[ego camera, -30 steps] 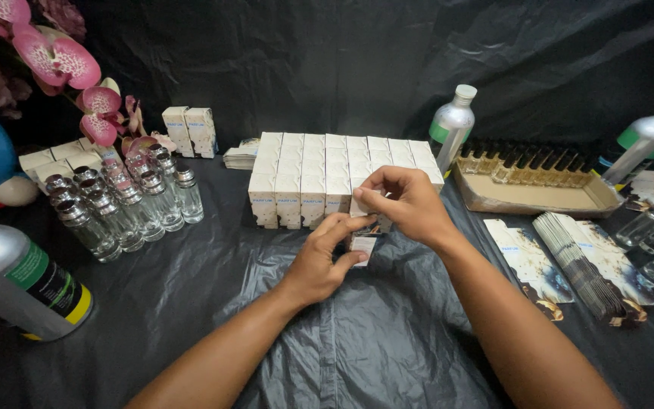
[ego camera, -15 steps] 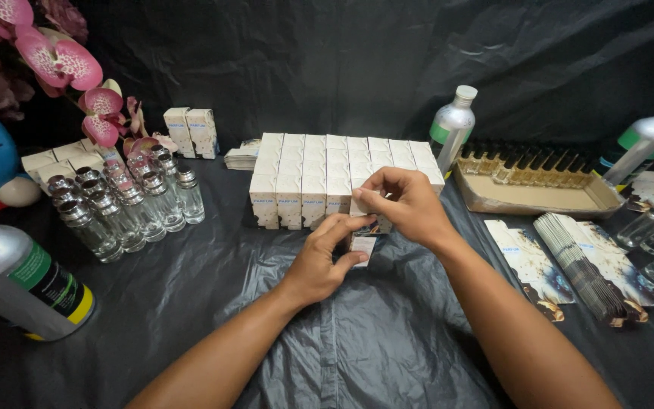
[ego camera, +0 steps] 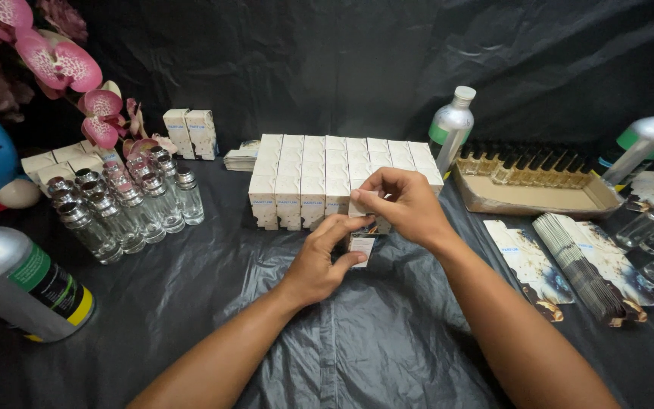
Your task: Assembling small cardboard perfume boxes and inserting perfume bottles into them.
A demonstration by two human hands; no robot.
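Both my hands meet at the middle of a table draped in black plastic. My left hand [ego camera: 325, 259] grips the lower part of a small white carton [ego camera: 362, 244], thumb and fingers pinching its bottom end. My right hand [ego camera: 403, 201] closes over the carton's top, fingertips on its upper flap. The carton's middle is hidden by my fingers. Just behind stands a block of several matching white cartons [ego camera: 319, 182] in tidy rows.
Several clear glass bottles with silver caps [ego camera: 119, 201] stand at left, near pink orchids [ego camera: 77, 83] and a lying silver can [ego camera: 20, 280]. A cardboard tray of dark-capped bottles [ego camera: 539, 178], two silver bottles [ego camera: 450, 129] and flat unfolded cartons [ego camera: 577, 261] lie at right.
My hands stay at the same spot; only the fingers have shifted a little on the carton.
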